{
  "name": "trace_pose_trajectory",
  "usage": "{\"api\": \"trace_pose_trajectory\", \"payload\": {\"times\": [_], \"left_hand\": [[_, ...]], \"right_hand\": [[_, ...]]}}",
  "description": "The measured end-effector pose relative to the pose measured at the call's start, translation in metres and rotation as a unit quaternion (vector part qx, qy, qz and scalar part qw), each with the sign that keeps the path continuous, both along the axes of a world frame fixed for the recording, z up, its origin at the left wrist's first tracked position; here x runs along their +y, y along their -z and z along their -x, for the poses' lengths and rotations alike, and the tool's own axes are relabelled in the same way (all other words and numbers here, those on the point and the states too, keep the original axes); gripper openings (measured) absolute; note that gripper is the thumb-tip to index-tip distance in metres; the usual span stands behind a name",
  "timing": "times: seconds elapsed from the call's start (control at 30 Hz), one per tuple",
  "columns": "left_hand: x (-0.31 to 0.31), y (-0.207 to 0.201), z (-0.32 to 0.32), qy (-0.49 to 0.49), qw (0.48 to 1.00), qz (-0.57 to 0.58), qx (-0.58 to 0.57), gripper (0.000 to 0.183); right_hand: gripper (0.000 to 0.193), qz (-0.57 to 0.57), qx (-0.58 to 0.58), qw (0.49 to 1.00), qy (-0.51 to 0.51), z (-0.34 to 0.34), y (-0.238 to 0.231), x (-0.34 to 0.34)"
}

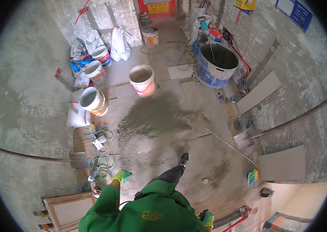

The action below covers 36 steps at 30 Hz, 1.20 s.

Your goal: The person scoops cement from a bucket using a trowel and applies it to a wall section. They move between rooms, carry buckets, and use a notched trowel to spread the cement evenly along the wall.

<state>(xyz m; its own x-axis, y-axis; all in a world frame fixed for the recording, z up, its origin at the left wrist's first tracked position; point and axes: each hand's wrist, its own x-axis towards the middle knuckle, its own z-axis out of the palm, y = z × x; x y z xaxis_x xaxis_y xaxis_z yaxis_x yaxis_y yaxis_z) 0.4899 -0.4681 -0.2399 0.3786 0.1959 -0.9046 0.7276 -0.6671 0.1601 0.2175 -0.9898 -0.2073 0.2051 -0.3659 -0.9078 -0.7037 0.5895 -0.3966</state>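
My left hand [122, 176], in a yellow-green glove, hangs over the floor beside a coil of green hose [102, 167]. Its fingers reach forward and nothing shows in them. Down by my right hip is my right hand [208, 219], gloved in the same colour and partly cut off by my sleeve; its finger shape is hard to make out. Near it lies a long dark tool with a red part [244, 210]. Ahead of my foot [184, 158] spreads a low heap of grey powder or mortar [155, 116].
Beyond the heap stands a white bucket [142, 80]. Several more buckets [93, 101] and white sacks [121, 43] line the left wall. At right are a large blue tub [214, 73], a long metal bar [231, 147] and leaning boards [282, 162]. A framed panel [68, 208] lies lower left.
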Motion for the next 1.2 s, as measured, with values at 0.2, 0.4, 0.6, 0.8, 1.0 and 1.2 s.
{"api": "trace_pose_trajectory", "payload": {"times": [0.2,0.4,0.6,0.8,1.0,1.2], "left_hand": [[-0.117,-0.016,-0.159,0.209,0.964,0.029,-0.161,0.033],[-0.229,-0.113,-0.308,-0.048,0.875,0.236,-0.421,0.025],[-0.213,-0.041,-0.321,-0.231,0.903,0.208,-0.298,0.021],[-0.203,-0.014,-0.258,-0.252,0.963,-0.025,0.086,0.028],[-0.265,-0.076,-0.397,-0.569,0.821,0.039,-0.025,0.018],[-0.255,-0.068,-0.584,-0.517,0.846,0.102,-0.088,0.025]], "right_hand": [[0.021,-0.041,-0.031,0.999,-0.011,-0.134,-0.039,-0.061],[0.019,0.032,0.051,0.994,-0.096,-0.314,-0.034,-0.153],[0.018,0.023,0.056,0.967,-0.249,-0.496,-0.014,-0.223],[0.020,0.012,0.072,0.946,-0.316,-0.723,-0.013,-0.256],[0.024,0.097,-0.099,0.891,-0.433,-0.985,-0.062,-0.252],[0.024,0.102,-0.188,0.862,-0.459,-1.179,-0.050,-0.224]]}}
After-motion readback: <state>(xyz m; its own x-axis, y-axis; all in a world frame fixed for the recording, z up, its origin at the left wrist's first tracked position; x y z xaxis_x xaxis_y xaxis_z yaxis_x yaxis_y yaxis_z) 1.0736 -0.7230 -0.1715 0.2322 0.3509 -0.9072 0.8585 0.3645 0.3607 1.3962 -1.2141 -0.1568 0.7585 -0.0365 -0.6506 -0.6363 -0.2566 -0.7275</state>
